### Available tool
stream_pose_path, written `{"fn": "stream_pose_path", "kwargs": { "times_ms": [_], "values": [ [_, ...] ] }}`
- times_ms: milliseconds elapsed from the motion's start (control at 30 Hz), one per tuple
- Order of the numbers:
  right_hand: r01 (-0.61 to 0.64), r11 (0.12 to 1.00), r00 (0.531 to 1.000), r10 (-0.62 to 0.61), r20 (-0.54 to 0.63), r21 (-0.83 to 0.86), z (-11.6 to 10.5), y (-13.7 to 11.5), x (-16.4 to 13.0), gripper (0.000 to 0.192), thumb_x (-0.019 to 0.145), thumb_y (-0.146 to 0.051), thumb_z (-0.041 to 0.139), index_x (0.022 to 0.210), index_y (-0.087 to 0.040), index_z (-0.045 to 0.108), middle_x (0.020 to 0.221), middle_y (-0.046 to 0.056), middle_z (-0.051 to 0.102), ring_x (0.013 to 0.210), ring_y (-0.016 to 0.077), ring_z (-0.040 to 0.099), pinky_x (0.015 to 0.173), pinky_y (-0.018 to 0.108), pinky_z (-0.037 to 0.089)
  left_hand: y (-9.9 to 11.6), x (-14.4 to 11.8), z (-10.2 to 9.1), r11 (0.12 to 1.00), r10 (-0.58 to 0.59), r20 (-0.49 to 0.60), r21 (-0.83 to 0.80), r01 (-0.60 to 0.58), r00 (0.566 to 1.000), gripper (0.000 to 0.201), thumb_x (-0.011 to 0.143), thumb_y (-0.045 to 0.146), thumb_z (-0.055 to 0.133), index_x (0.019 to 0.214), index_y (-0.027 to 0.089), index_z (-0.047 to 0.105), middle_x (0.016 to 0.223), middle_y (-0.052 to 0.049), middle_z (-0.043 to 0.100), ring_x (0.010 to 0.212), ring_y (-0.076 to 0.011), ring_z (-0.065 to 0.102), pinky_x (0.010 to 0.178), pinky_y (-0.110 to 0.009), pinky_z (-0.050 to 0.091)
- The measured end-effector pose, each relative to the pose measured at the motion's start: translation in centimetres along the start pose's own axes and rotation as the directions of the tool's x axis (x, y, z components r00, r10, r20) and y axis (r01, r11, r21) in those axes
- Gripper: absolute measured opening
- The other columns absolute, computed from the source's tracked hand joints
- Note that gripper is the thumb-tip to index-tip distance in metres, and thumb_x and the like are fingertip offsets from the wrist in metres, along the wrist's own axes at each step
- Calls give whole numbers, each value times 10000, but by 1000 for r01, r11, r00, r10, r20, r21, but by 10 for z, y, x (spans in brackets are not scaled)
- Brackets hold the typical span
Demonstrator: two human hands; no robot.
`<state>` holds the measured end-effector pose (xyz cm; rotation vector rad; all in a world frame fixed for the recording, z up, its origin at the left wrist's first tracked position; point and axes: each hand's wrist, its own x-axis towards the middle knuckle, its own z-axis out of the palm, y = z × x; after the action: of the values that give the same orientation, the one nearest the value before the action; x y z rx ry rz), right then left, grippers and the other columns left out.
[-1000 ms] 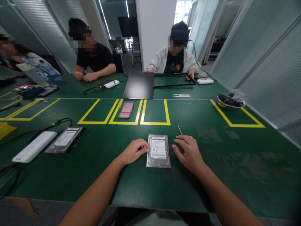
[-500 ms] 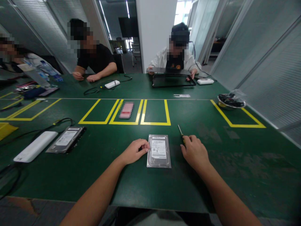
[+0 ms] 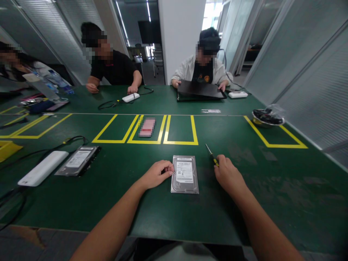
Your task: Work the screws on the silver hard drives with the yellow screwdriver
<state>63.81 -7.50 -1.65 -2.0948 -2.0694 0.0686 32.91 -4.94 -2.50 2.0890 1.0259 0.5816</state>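
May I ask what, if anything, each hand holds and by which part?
The right hand holds the screwdriver by its handle; the left hand touches the drive's left edge, grip unclear.

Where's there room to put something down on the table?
The table is bare between the left drive and left hand, and right of the right hand, nearer than the bowl. The taped box just right of the pink thing is free too. It's crowded around the white block, cables and left drive, and around the middle drive, hands and screwdriver.
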Motion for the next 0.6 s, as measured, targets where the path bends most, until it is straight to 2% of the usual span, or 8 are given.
{"fn": "stream_pose_path", "kwargs": {
  "times_ms": [67,167,267,333,433,600],
  "values": [
    [34,997,993,-26,-118,68,-2,7,4,130,917,-216,482,1033,-159,494,953,127,611,819,252,632,670,339,460,0,0,0,1000,-1,2,-4,1,1000,118,893,245,554,899,167,642,861,-20,628,787,-144,527,737,-260,410],
    [98,988,947,-57,-316,117,-12,18,10,133,902,-251,514,984,-151,545,898,122,629,849,266,622,752,376,483,1,1,-1,1000,-1,6,-6,1,1000,112,889,239,556,892,165,640,855,-17,624,784,-142,525,731,-256,404],
    [113,975,890,-15,-456,189,-32,20,11,214,882,-332,575,999,-154,594,846,91,649,743,236,627,699,371,499,1,1,-1,1000,-2,10,-4,2,1000,106,884,233,557,890,164,638,846,-12,618,783,-140,523,722,-251,396],
    [144,945,867,23,-498,294,-48,16,8,260,858,-366,639,1012,-157,616,819,61,661,665,192,629,667,343,506,2,1,-2,1000,0,13,-7,0,1000,103,883,228,558,886,163,637,837,-9,613,779,-138,522,717,-248,392],
    [226,892,841,23,-541,390,-73,3,2,236,843,-355,679,989,-172,646,830,47,676,669,168,636,646,310,508,1,1,-1,1000,1,17,-14,-1,1000,100,881,225,558,881,162,636,833,-8,608,778,-137,520,719,-248,391],
    [370,792,844,-68,-532,485,-105,-24,-5,206,870,-315,652,1039,-197,644,825,23,650,684,152,624,649,303,515,1,1,-1,1000,-9,13,-17,9,1000,98,879,226,560,885,164,636,838,-10,608,783,-141,519,722,-251,393]
  ]
}}
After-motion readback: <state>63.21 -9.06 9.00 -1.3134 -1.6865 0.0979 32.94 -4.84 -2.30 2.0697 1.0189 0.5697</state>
